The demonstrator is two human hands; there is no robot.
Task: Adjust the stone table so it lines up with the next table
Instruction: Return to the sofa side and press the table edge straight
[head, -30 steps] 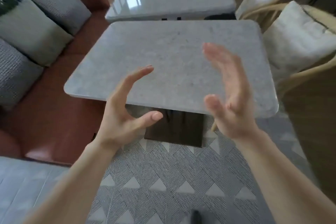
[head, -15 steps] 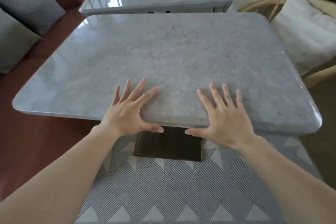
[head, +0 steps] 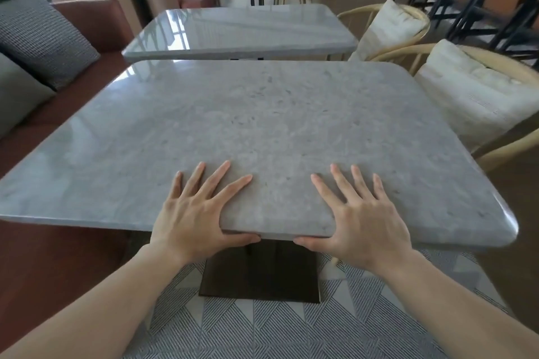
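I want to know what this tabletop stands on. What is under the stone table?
Under the stone table a dark pedestal base stands on patterned flooring. Both thumbs, left hand and right hand, hook beneath the near edge. The slab hides the column's top.

Stone tables, near row: two — stone table [head: 262, 131], next table [head: 242, 30] beyond. Hands: two — left hand [head: 192, 213], right hand [head: 361, 218]. Rattan chairs, right: two [head: 478, 102] [head: 388, 26]. Sofa cushions, left: two [head: 43, 38] [head: 17, 93].
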